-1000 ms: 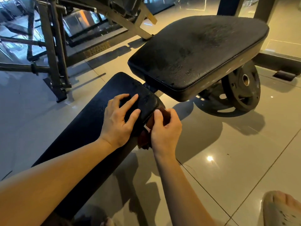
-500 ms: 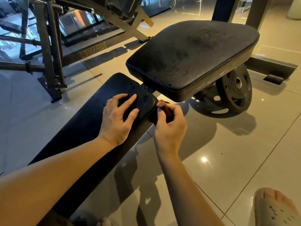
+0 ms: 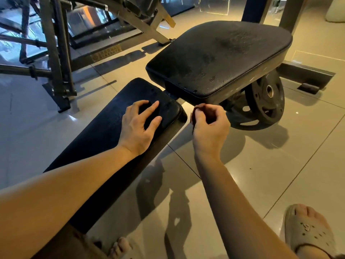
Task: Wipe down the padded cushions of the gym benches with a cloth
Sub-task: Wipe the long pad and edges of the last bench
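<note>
Glossy beige floor tiles (image 3: 242, 184) underfoot, with a perforated slipper (image 3: 308, 234) at lower right. Up from the lower left, slanting toward frame centre: long back cushion (image 3: 97, 146), black, long axis aimed at the seat cushion beyond. On its far end, left hand (image 3: 139, 126), palm down, fingers straight and spread, pressing on the padding and holding nothing. Just right of that end, off the padding and over bare floor: right hand (image 3: 211, 126), fingers curled into a loose fist round a bunched dark reddish cloth (image 3: 200, 109), only a scrap of it showing at the fingertips. Seems to touch neither cushion for the moment. Farther up and right, seat cushion (image 3: 224, 58), wide, tilted, speckled with dull marks, near edge just beyond and above the cloth hand. By judgement, then: cloth hand the nearer of the two to the seat, needing only a short lift up and away to land there; back cushion equally close on its left. Under the seat's right side, weight plate (image 3: 265, 101) on edge on the floor; at upper left, steel rack frames (image 3: 56, 53).
</note>
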{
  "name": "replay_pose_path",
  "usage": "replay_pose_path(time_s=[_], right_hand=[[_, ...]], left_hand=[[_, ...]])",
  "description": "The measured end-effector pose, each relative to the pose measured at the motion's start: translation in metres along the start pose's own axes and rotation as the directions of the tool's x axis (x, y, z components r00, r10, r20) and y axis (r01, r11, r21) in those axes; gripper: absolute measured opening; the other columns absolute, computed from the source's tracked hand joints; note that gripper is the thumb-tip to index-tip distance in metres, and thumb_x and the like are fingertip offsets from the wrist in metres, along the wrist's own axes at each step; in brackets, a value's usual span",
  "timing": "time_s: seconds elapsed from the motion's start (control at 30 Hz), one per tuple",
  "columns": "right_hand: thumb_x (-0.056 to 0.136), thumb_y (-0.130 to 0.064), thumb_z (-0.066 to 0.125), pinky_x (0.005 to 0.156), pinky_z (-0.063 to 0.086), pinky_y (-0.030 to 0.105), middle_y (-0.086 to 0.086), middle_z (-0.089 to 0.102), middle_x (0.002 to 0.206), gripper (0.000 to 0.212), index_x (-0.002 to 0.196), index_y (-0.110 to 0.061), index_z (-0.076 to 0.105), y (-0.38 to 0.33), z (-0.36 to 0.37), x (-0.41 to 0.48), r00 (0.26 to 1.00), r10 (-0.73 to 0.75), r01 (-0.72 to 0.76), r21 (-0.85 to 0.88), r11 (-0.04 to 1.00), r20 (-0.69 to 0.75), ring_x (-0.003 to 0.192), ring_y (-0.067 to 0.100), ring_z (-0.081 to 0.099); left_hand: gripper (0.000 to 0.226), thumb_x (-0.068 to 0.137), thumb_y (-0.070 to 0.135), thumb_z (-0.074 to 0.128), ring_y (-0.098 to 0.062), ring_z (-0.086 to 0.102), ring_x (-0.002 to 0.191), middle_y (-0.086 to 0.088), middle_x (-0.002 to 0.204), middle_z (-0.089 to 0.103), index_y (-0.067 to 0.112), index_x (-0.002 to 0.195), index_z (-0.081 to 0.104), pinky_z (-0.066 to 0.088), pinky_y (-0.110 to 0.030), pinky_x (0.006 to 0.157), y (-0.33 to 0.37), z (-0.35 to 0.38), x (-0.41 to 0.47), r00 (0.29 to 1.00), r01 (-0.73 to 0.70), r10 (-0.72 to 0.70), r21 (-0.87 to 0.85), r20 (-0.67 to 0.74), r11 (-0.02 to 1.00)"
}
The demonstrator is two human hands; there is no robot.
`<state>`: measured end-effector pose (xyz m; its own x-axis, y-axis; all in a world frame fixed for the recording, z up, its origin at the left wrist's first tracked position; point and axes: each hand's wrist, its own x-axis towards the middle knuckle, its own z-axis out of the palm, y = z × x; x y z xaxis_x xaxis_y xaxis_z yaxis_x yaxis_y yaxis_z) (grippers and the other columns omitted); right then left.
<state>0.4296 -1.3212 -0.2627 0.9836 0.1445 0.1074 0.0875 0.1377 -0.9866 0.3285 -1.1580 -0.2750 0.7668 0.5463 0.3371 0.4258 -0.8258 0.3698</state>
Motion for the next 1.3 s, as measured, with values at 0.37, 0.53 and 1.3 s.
replay_pose_path(time_s=[0.37, 0.53, 1.3], right_hand=[[0.097, -0.006, 0.063, 0.091, 0.052, 0.02, -0.011, 0.071, 0.103, 0.019, 0.108, -0.019, 0.071, 0.018, 0.015, -0.087, 0.976, -0.031, 0.021, 0.049, 0.999, 0.215, 0.104, 0.008, 0.066], [0.094, -0.012, 0.066, 0.085, 0.057, 0.03, -0.009, 0.075, 0.094, 0.015, 0.1, -0.02, 0.077, 0.024, 0.002, -0.091, 0.822, 0.107, -0.086, -0.064, 0.994, 0.56, 0.093, 0.007, 0.069], [0.099, -0.026, 0.062, 0.09, 0.057, 0.039, -0.005, 0.068, 0.092, 0.016, 0.106, -0.015, 0.072, 0.019, -0.047, 0.135, 0.972, 0.157, -0.17, -0.062, 0.983, -0.175, 0.093, 0.013, 0.065]], left_hand=[[0.052, 0.1, 0.053, 0.045, -0.016, 0.029, 0.138, 0.008, 0.147, 0.035, 0.04, 0.15, 0.043, 0.021, -0.041, 0.116, -0.002, 0.001, 0.002, 0.999, 0.012, -0.009, -0.077, 0.035, 0.997], [0.052, 0.101, 0.051, 0.053, -0.016, 0.029, 0.14, 0.007, 0.147, 0.036, 0.04, 0.151, 0.043, 0.025, -0.049, 0.12, 0.0, -0.021, 0.012, 0.985, 0.013, -0.01, -0.016, 0.174, 1.0], [0.079, 0.09, 0.053, 0.069, -0.018, 0.03, 0.149, 0.006, 0.162, 0.034, 0.028, 0.157, 0.035, 0.033, -0.042, 0.118, 0.125, -0.014, 0.096, 0.914, -0.302, 0.249, 0.13, 0.321, 0.944]])
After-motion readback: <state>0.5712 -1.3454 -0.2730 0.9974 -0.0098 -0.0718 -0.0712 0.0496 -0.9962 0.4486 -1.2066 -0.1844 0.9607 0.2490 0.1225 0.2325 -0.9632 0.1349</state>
